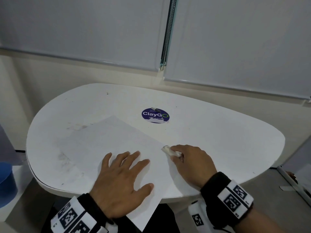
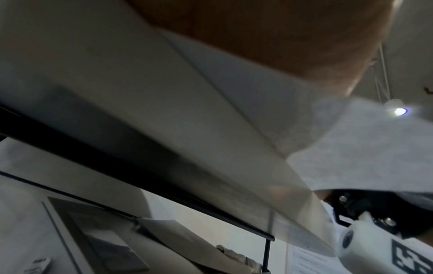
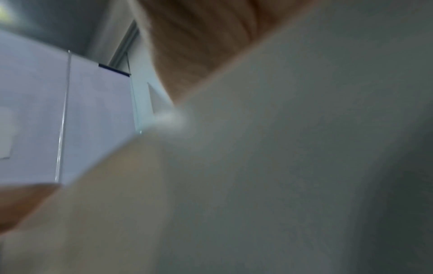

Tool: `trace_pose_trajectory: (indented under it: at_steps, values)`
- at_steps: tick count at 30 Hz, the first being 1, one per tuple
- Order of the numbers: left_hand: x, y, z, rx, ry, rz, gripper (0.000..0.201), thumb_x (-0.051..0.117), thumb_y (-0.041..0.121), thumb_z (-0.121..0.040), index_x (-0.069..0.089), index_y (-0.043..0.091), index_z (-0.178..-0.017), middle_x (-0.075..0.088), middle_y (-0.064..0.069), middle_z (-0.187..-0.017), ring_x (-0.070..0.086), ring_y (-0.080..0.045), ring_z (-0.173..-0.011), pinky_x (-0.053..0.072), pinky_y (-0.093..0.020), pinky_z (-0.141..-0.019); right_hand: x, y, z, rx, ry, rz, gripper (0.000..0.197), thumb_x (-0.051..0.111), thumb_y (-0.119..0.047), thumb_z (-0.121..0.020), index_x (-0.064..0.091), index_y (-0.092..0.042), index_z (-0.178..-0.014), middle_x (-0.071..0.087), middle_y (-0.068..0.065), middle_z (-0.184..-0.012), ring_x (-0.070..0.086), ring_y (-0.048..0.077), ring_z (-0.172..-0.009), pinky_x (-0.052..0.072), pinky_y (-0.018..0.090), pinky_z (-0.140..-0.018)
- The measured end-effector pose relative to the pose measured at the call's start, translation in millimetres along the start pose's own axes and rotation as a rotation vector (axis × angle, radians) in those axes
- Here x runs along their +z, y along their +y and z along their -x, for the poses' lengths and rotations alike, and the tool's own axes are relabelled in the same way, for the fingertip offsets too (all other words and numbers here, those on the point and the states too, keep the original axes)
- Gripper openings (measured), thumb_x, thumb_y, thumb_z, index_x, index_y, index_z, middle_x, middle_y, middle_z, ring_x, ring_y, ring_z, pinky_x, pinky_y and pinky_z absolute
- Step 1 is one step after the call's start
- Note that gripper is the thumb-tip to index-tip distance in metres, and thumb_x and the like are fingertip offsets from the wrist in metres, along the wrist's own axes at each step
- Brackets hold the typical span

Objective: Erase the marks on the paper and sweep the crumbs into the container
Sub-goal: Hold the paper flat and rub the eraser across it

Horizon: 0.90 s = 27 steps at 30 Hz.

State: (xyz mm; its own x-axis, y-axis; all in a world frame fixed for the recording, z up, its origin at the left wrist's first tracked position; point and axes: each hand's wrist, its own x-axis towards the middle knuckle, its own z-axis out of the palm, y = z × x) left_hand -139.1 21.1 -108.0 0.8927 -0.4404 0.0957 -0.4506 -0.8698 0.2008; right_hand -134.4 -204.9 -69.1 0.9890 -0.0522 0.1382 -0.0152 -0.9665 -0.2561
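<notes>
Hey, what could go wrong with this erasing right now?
The paper hangs over the table's near edge, so it may bend or crease there under the left hand. The right hand holds the eraser at the paper's right edge; a stroke across that edge could catch and fold it. Crumbs could drop off the near edge.

Right wrist view blurred — eraser (image 1: 170, 151) half-hidden.

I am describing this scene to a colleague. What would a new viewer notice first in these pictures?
First, the two hands at the table's near edge: the left hand lies flat, fingers spread, on the white paper, while the right hand grips a white eraser at the paper's right edge. Behind them, a round purple ClayGo sticker stands out on the white table.
</notes>
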Motion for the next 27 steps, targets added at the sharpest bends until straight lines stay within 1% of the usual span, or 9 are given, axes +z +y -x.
trace_pose_trajectory:
  at_steps: [3,5,7,11,14,16,19,23,27]
  values:
    - [3.7,-1.7,-1.2,0.010,0.035,0.011,0.099,-0.011,0.091,-0.068,0.019,0.050,-0.152,0.009,0.018,-0.164,0.004,-0.010,-0.151,-0.006,-0.046,-0.117,1.0,-5.8,18.3,-0.034,0.085,0.024,0.035,0.043,-0.052,-0.096,0.058,-0.035,-0.122,0.059,-0.011,-0.094,0.058,0.014,-0.091,0.045,0.029,-0.074]
    - [6.8,-0.9,-2.1,-0.019,0.063,0.026,0.104,-0.008,0.092,-0.070,0.025,0.038,-0.153,0.018,0.014,-0.164,0.010,-0.013,-0.151,-0.001,-0.046,-0.117,4.6,-18.1,45.2,-0.172,0.221,-0.095,0.031,0.045,-0.054,-0.093,0.062,-0.033,-0.107,0.056,-0.015,-0.089,0.056,0.009,-0.087,0.046,0.026,-0.070]
    - [11.2,-0.7,-3.6,-0.054,0.083,0.024,0.102,-0.003,0.089,-0.078,0.034,0.024,-0.148,0.033,0.008,-0.159,0.021,-0.017,-0.149,0.004,-0.046,-0.117,13.8,-31.6,69.5,-0.284,0.166,-0.221,0.031,0.046,-0.057,-0.091,0.064,-0.033,-0.097,0.056,-0.020,-0.092,0.053,0.002,-0.090,0.047,0.024,-0.074]
    - [16.4,-1.7,-2.4,-0.041,0.162,0.051,0.061,0.022,0.069,-0.096,0.061,0.026,-0.115,0.057,0.001,-0.140,0.048,-0.022,-0.132,0.022,-0.054,-0.111,30.8,-24.6,75.0,-0.303,0.050,-0.175,0.052,0.033,-0.070,-0.091,0.068,-0.038,-0.111,0.059,-0.028,-0.117,0.048,-0.009,-0.112,0.042,0.022,-0.095]
    - [19.0,-2.5,-1.3,-0.005,0.239,0.034,0.049,0.034,0.062,-0.094,0.066,0.028,-0.111,0.061,0.003,-0.132,0.054,-0.019,-0.124,0.027,-0.051,-0.106,27.7,-7.6,65.2,-0.270,0.015,-0.182,0.066,0.019,-0.074,-0.091,0.066,-0.038,-0.121,0.056,-0.027,-0.131,0.040,-0.014,-0.124,0.035,0.020,-0.106]
    - [19.1,-4.0,-1.3,0.013,0.235,0.035,0.052,0.040,0.065,-0.089,0.065,0.029,-0.117,0.061,0.007,-0.130,0.054,-0.016,-0.122,0.029,-0.051,-0.105,21.0,-1.4,53.8,-0.291,0.040,-0.187,0.055,0.029,-0.068,-0.093,0.068,-0.036,-0.115,0.059,-0.024,-0.127,0.043,-0.012,-0.123,0.040,0.020,-0.102]
    - [16.0,-3.6,-1.6,0.004,0.221,0.031,0.058,0.044,0.068,-0.082,0.064,0.029,-0.120,0.061,0.010,-0.130,0.054,-0.015,-0.122,0.031,-0.053,-0.106,-1.1,2.8,10.7,-0.316,0.203,-0.139,0.020,0.053,-0.040,-0.092,0.070,-0.032,-0.100,0.064,-0.015,-0.114,0.059,0.008,-0.107,0.048,0.027,-0.087]
    - [11.6,-1.9,0.6,0.002,0.222,0.068,0.055,0.043,0.068,-0.083,0.060,0.029,-0.117,0.059,0.016,-0.129,0.051,-0.011,-0.121,0.028,-0.052,-0.109,-26.2,5.2,-47.0,-0.200,-0.259,-0.120,0.019,0.056,-0.032,-0.094,0.069,-0.039,-0.107,0.054,-0.017,-0.123,0.053,0.006,-0.106,0.036,0.021,-0.091]
    - [8.4,-2.7,1.3,-0.016,0.172,0.075,0.055,0.040,0.071,-0.085,0.059,0.032,-0.119,0.058,0.016,-0.132,0.050,-0.010,-0.124,0.028,-0.053,-0.110,-18.2,1.6,-64.2,-0.196,-0.422,0.096,0.029,0.050,-0.034,-0.095,0.066,-0.033,-0.119,0.056,-0.012,-0.131,0.052,0.014,-0.121,0.039,0.032,-0.106]
